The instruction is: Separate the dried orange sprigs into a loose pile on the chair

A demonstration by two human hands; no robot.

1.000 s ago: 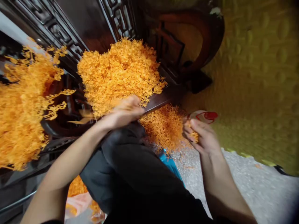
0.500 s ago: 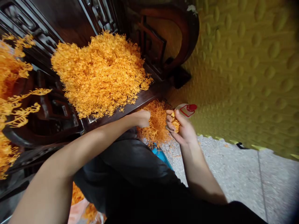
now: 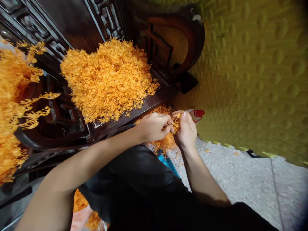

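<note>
My right hand (image 3: pixel 187 131) is closed round a small bunch of orange plastic sprigs (image 3: pixel 176 123), thumb on top. My left hand (image 3: pixel 156 126) meets it from the left, its fingers pinched at the near side of that bunch. Exactly what the left fingertips grip is partly hidden. Behind and below both hands lies a loose heap of thin orange stems (image 3: pixel 166 142), partly covered by the left hand. On the dark wooden seat rests a big mound of small orange plastic florets (image 3: pixel 110 80).
Long orange sprays (image 3: pixel 12 106) hang at the left. The carved wooden armrest (image 3: pixel 194 41) stands beside a yellow padded mat wall (image 3: pixel 252 80). A red-and-white item (image 3: pixel 197 115) lies behind the right hand. Something blue (image 3: pixel 169 165) sits on the speckled floor (image 3: pixel 231 179).
My left hand has come up from above the stem heap, rightward to the bunch in my right hand, and its fingers now touch it. The view has shifted slightly.
</note>
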